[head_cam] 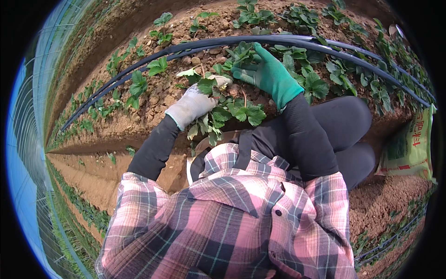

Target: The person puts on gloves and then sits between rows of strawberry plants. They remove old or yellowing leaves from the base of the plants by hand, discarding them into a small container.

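Observation:
My left hand (195, 102), in a greyish-white knit glove, reaches into a strawberry plant (249, 113) on the near side of the soil bed. Leaves cover part of its curled fingers, so whether they grip a stem is hidden. A small pale flower or bud (223, 87) shows by the fingertips. My right hand (271, 75) wears a green-coated glove, its thumb raised and apart from the fingers. Nothing shows held in it. Its fingertips are beside the leaves of another strawberry plant (241, 52), just below the black drip hoses.
Black drip hoses (216, 42) run along the raised bed (156, 90), among more strawberry plants (302, 16). A printed sack (407, 146) bearing writing stands right of my knees (343, 117). Greenhouse hoops and plastic film (29, 115) curve along the left.

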Demonstrator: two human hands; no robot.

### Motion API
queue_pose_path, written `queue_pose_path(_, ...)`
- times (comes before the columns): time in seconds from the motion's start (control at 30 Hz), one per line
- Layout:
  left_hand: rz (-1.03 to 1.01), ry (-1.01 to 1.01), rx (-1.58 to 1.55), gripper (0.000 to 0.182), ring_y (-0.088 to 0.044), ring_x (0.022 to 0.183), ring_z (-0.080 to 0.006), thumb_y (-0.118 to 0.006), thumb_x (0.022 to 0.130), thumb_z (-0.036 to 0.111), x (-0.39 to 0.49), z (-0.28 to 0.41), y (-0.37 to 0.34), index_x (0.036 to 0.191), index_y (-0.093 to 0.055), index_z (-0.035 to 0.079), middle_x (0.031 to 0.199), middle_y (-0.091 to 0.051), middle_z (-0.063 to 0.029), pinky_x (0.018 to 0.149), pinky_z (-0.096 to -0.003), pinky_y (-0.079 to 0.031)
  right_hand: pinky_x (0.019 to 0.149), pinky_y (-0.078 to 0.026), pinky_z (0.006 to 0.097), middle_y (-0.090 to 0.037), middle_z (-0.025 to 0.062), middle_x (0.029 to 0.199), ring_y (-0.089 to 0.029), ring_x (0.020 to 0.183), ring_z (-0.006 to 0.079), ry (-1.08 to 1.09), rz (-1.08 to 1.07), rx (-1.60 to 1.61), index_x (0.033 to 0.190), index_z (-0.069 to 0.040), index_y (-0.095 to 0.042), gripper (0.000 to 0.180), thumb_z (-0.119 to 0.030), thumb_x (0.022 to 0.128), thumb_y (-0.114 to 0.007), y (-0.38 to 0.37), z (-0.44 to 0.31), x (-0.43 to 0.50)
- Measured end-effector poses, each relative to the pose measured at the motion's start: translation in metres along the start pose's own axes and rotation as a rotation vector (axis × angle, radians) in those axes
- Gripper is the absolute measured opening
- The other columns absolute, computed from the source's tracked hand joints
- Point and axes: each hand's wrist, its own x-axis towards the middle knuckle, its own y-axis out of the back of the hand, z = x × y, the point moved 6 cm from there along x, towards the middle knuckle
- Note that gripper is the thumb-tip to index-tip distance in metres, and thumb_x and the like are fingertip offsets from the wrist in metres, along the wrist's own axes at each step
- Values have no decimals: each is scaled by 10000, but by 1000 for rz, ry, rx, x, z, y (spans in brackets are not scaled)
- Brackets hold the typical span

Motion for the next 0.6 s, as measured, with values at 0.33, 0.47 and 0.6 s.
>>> queue_pose_path(0.33,-205,365,269,396,-668,1087,-358,-649,944,370,26,-27,-24,1236,-679,103,1151,-713,-175,955,-433,-521,957,-584,590,-542,265,1304,-593,1190,457,-49,56,124,1304,32,-527,547,-394,988,-661,13,-3,16)
queue_pose_path(0.47,-296,471,390,614,-698,1013,-337,-544,952,643,46,33,-9,1163,-712,91,1057,-731,-184,898,-436,-534,955,-589,570,-559,251,1275,-602,1172,440,-53,125,132,1300,19,-544,539,-394,980,-675,20,-3,17)
queue_pose_path(0.6,-415,612,435,695,-696,1046,-323,-557,934,656,60,21,-19,1171,-727,25,1088,-724,-195,926,-438,-522,933,-593,543,-567,240,1273,-608,1168,426,-24,161,61,1296,-39,-575,472,-376,981,-678,19,-3,16)
